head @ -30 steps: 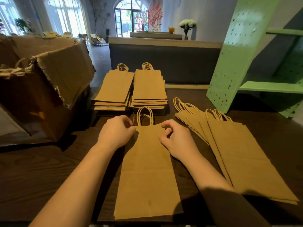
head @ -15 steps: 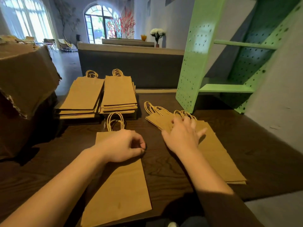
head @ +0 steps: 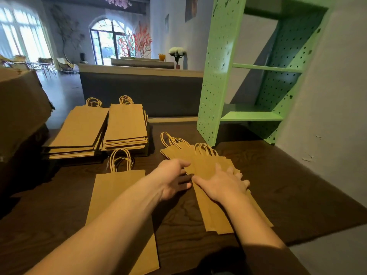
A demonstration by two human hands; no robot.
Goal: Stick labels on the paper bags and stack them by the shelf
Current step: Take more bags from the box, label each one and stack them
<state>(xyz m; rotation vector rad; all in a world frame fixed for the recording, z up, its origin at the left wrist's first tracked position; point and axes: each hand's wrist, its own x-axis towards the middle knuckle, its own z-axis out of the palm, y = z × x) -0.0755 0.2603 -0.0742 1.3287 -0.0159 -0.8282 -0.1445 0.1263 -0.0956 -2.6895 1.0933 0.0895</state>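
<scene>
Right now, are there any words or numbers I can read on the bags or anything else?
There is nothing here that can be read.
The paper bags are plain brown, with no label or print showing.
The cardboard box shows no print.
The green shelf has only holes and no writing.
The pictures on the far wall are too blurred to read.

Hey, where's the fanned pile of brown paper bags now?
Head view: the fanned pile lies right of centre on the dark wooden table, just before the green pegboard shelf, under the right hand, the left hand touching its left edge.
</scene>
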